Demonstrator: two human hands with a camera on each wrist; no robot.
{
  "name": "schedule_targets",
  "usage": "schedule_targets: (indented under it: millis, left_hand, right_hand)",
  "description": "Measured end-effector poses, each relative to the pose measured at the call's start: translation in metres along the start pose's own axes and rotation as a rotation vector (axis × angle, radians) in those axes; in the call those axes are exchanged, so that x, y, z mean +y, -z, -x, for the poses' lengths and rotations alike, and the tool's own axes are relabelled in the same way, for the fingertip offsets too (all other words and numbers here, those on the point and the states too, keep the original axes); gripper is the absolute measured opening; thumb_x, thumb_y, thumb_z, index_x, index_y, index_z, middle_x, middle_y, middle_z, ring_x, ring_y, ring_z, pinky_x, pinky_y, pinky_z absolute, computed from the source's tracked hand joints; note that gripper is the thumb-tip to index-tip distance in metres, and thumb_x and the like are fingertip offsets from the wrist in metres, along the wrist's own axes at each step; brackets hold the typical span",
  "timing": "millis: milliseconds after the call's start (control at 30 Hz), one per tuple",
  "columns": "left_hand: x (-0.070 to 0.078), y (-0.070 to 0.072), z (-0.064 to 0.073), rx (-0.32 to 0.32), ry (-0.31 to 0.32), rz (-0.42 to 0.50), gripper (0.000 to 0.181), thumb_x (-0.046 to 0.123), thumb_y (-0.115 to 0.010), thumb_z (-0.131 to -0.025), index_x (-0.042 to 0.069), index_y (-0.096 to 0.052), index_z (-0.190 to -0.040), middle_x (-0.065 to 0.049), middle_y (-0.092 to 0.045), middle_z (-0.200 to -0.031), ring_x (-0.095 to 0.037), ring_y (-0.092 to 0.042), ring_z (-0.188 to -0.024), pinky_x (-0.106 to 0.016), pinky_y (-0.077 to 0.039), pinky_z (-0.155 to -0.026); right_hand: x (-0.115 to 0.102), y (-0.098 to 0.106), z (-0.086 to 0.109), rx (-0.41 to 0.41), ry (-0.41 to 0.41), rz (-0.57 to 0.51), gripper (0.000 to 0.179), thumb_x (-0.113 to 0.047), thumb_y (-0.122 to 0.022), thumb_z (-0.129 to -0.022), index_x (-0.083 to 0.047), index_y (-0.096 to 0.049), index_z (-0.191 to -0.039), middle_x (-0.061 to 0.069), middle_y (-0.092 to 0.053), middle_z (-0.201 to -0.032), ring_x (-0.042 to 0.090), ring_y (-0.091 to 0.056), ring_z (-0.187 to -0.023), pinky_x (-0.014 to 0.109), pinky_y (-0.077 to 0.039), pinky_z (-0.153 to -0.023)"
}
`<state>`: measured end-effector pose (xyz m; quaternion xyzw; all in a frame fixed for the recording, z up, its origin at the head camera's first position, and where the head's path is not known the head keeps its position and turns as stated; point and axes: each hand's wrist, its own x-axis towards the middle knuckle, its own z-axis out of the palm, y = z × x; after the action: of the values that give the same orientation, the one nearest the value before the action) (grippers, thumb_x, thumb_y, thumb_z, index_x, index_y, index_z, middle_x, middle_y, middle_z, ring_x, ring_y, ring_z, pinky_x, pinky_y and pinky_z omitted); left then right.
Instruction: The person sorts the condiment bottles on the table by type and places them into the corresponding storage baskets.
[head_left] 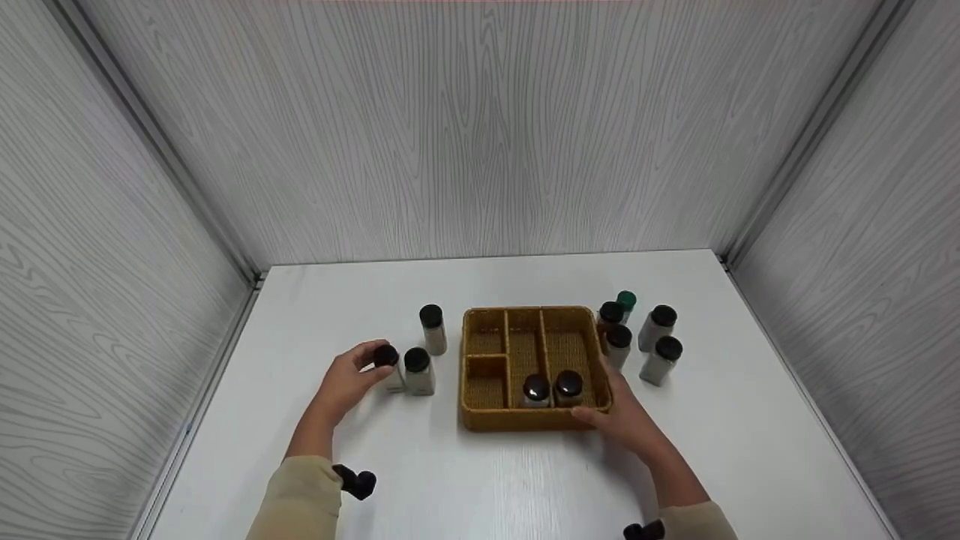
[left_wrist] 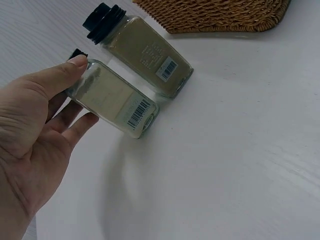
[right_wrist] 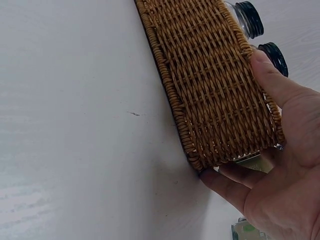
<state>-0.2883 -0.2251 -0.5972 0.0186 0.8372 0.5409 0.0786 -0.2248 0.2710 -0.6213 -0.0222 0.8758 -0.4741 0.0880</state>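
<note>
My left hand grips a glass spice jar near its black lid, thumb on one side and fingers on the other. The jar holds a pale powder and carries a barcode label. Right beside it stands a second black-lidded jar with beige contents. My right hand holds the near right corner of a brown wicker basket, thumb over the rim and fingers round the side. Two black-lidded jars, one in the middle section and another in the right section, stand at the basket's near end.
A taller black-capped jar stands behind the left pair. To the basket's right are several more jars, among them a green-capped one and a black-lidded one. Grey wood-grain panels enclose the white table at the back and sides.
</note>
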Motion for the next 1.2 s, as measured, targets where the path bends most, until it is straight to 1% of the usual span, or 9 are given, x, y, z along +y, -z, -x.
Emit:
schedule_targets:
  millis: [133, 233, 400, 567, 700, 833, 1000, 1200]
  left_hand:
    - [0.001, 0.001, 0.002, 0.001, -0.003, -0.005, 0.059, 0.019, -0.078, -0.102, 0.007, -0.057, -0.156, -0.020, -0.060, -0.158, -0.039, -0.049, -0.156, -0.053, -0.042, -0.127]
    - [0.001, 0.001, 0.004, 0.006, 0.000, 0.008, 0.059, 0.018, -0.080, -0.101, 0.008, -0.058, -0.154, -0.019, -0.062, -0.157, -0.038, -0.050, -0.155, -0.051, -0.044, -0.126]
    - [0.001, 0.001, 0.006, 0.013, 0.007, 0.027, 0.058, 0.016, -0.080, -0.100, 0.007, -0.059, -0.153, -0.020, -0.061, -0.157, -0.038, -0.050, -0.155, -0.049, -0.047, -0.123]
    - [-0.002, 0.002, 0.007, 0.025, 0.014, 0.027, 0.059, 0.019, -0.081, -0.100, 0.006, -0.059, -0.152, -0.020, -0.061, -0.156, -0.039, -0.051, -0.154, -0.048, -0.048, -0.122]
    - [-0.002, 0.003, 0.009, 0.036, 0.009, 0.019, 0.059, 0.023, -0.083, -0.099, 0.007, -0.060, -0.150, -0.019, -0.064, -0.153, -0.038, -0.054, -0.152, -0.049, -0.049, -0.121]
    - [-0.002, 0.005, 0.010, 0.041, 0.002, -0.008, 0.059, 0.027, -0.083, -0.098, 0.008, -0.061, -0.150, -0.018, -0.066, -0.152, -0.038, -0.055, -0.150, -0.051, -0.049, -0.121]
    - [-0.001, 0.006, 0.011, 0.045, 0.009, -0.039, 0.059, 0.029, -0.083, -0.099, 0.010, -0.062, -0.151, -0.017, -0.067, -0.150, -0.038, -0.056, -0.150, -0.053, -0.048, -0.122]
    - [0.007, 0.011, 0.011, 0.061, 0.007, -0.064, 0.060, 0.032, -0.084, -0.097, 0.012, -0.063, -0.150, -0.016, -0.067, -0.150, -0.037, -0.055, -0.150, -0.054, -0.045, -0.125]
  right_hand:
    - [0.000, 0.000, 0.000, -0.009, 0.022, -0.008, 0.117, -0.043, -0.084, -0.096, -0.023, -0.002, -0.177, 0.020, -0.009, -0.183, 0.047, -0.011, -0.168, 0.068, -0.015, -0.134]
    - [-0.001, 0.001, 0.001, -0.015, 0.028, -0.010, 0.116, -0.042, -0.083, -0.097, -0.023, 0.000, -0.177, 0.020, -0.007, -0.183, 0.047, -0.009, -0.169, 0.069, -0.014, -0.134]
    - [-0.002, 0.002, 0.002, -0.038, -0.009, -0.012, 0.118, -0.047, -0.081, -0.097, -0.024, 0.004, -0.176, 0.020, -0.002, -0.184, 0.048, -0.005, -0.169, 0.070, -0.011, -0.134]
    - [-0.003, 0.006, 0.002, -0.076, -0.037, -0.053, 0.119, -0.049, -0.080, -0.097, -0.024, 0.005, -0.176, 0.018, 0.003, -0.184, 0.046, 0.001, -0.170, 0.069, -0.007, -0.134]
    - [-0.003, 0.010, 0.003, -0.103, -0.045, -0.075, 0.117, -0.048, -0.079, -0.098, -0.025, 0.006, -0.176, 0.017, 0.006, -0.184, 0.046, 0.006, -0.170, 0.069, -0.005, -0.134]
    - [-0.003, 0.014, 0.005, -0.126, -0.043, -0.082, 0.115, -0.048, -0.078, -0.100, -0.027, 0.006, -0.176, 0.016, 0.010, -0.184, 0.045, 0.009, -0.170, 0.070, -0.003, -0.133]
    - [-0.003, 0.019, 0.006, -0.150, -0.034, -0.110, 0.112, -0.044, -0.077, -0.101, -0.030, 0.006, -0.176, 0.012, 0.014, -0.184, 0.045, 0.013, -0.169, 0.072, -0.002, -0.132]
    - [-0.002, 0.020, 0.006, -0.160, -0.021, -0.147, 0.110, -0.040, -0.076, -0.102, -0.029, 0.005, -0.176, 0.010, 0.015, -0.184, 0.044, 0.014, -0.169, 0.073, -0.002, -0.132]
